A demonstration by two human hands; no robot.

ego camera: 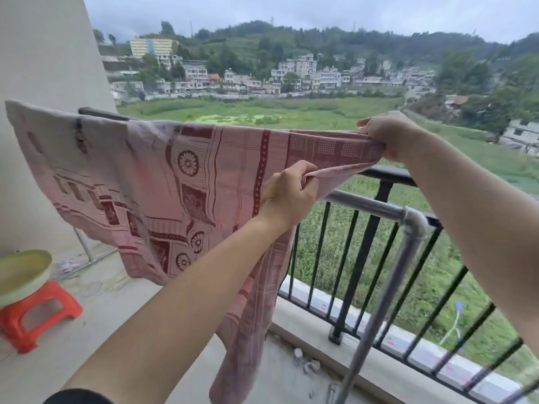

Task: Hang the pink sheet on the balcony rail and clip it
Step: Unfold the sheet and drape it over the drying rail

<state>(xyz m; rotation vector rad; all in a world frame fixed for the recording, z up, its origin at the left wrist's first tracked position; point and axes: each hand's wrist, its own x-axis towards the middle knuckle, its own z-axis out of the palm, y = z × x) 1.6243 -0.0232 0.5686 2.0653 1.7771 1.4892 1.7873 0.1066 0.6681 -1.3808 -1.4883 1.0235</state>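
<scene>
**Left forearm (pixel 175 301) and right forearm (pixel 481 228) reach to a pink sheet (pixel 163 182) at the balcony rail (pixel 390 173)**

Closest to the camera, a dark sleeve (pixel 78 398) sits at the bottom edge, and the left forearm runs up from it toward the balcony rail. Far to the left, on the floor (pixel 131 316) inside the rail, an orange stool (pixel 40 313) carries a pale green basin (pixel 23 272). Behind them stands a pale wall (pixel 43 53), where the rail ends.

The pink sheet, printed with dark red squares and flower rounds, is spread wide along the rail's left stretch and hides its top bar there. Only a short black end of the bar shows above the cloth near the wall. Whether the cloth rests on the rail or on the grey pipe frame (pixel 408 225) just inside it cannot be told. The sheet hangs down on the near side of the rail, and one long tail drops close to the floor.

The left hand (pixel 288 193) is on the near side of the rail, a little below its top bar, with its fingers curled round a fold of the sheet's edge. The right hand (pixel 388 135) is above the top bar, clenched on the bunched right corner, and the cloth is drawn taut between the two hands.

Right of the hands, the rail's black uprights stand on a concrete kerb (pixel 364 319), and the grey pipe frame bends down at an elbow just inside the rail. Beyond the rail lie a green field (pixel 262 112) and houses (pixel 297 74) on a hillside.
</scene>
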